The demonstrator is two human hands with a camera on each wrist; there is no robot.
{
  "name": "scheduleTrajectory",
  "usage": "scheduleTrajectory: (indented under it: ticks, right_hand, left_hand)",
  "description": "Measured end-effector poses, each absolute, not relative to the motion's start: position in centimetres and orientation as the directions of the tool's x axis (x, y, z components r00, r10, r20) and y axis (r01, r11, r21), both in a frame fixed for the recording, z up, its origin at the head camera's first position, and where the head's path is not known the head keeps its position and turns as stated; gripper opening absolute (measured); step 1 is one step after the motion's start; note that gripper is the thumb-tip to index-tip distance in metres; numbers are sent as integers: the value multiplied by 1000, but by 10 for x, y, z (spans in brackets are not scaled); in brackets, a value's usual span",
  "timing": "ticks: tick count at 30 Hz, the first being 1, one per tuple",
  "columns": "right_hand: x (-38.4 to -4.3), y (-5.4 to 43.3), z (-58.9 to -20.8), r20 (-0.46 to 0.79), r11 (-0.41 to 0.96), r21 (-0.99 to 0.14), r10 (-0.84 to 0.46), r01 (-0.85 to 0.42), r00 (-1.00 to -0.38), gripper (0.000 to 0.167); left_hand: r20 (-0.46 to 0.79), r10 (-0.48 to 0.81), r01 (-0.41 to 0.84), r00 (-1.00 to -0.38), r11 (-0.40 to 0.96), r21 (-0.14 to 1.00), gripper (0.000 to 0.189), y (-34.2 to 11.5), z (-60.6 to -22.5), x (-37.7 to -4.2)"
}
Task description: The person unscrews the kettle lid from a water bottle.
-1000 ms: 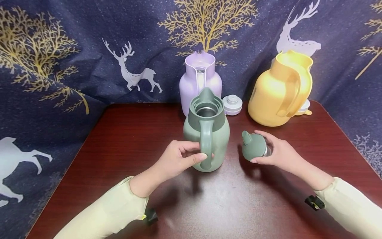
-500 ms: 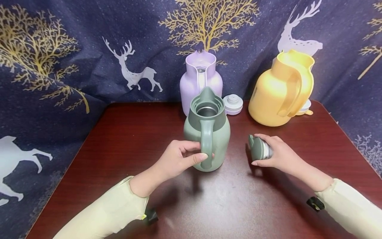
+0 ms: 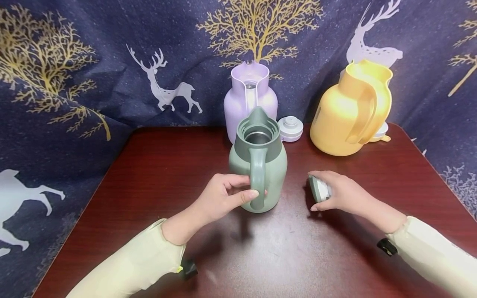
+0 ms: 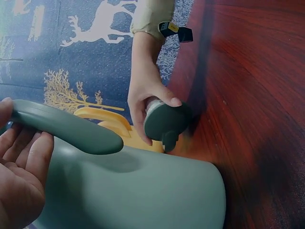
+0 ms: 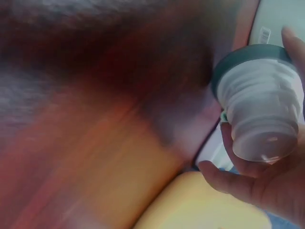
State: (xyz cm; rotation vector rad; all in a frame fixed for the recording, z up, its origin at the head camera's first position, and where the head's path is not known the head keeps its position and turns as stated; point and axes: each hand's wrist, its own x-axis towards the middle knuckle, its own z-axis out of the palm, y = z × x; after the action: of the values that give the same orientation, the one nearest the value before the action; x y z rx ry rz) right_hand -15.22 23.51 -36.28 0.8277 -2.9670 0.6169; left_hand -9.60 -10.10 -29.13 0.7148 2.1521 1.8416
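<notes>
A green thermos jug (image 3: 275, 178) stands upright with its mouth uncovered, its steel interior showing. My left hand (image 3: 220, 196) grips the lower part of its handle (image 3: 258, 169), thumb on the near side. To the right of the jug, my right hand (image 3: 344, 192) holds the jug's lid (image 3: 319, 189) sideways between thumb and fingers, close over the table. In the left wrist view, the dark green top and small tab of the lid (image 4: 167, 119) face the jug. The right wrist view shows the pale threaded plug (image 5: 262, 105) of the lid pointing toward the palm.
Behind the green jug stands a lilac thermos jug (image 3: 231, 107), with a white lid (image 3: 290, 127) beside it. A yellow jug (image 3: 335, 118) is at the back right, partly hiding another lid (image 3: 381, 133). A patterned cloth (image 3: 112, 74) hangs behind the dark red table (image 3: 167, 157).
My right hand has turned the lid, so its green top has swung away from the head camera and now shows nearly edge-on. The left hand and green jug have stayed in place.
</notes>
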Motion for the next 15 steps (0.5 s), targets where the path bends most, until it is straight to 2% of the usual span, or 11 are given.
scheduleTrajectory:
  ticks: [9,15]
  right_hand:
    - [-154,215,-361,100,792,-203,-568,-575,-817,89]
    - [-154,211,-363,90,775,-195,-596,-601,-798,80]
  left_hand:
    - [148,474,234,-868,127,964,29,-102,-290,-94]
    - [146,475,239,-868,142,960,29,-101,-286,-91]
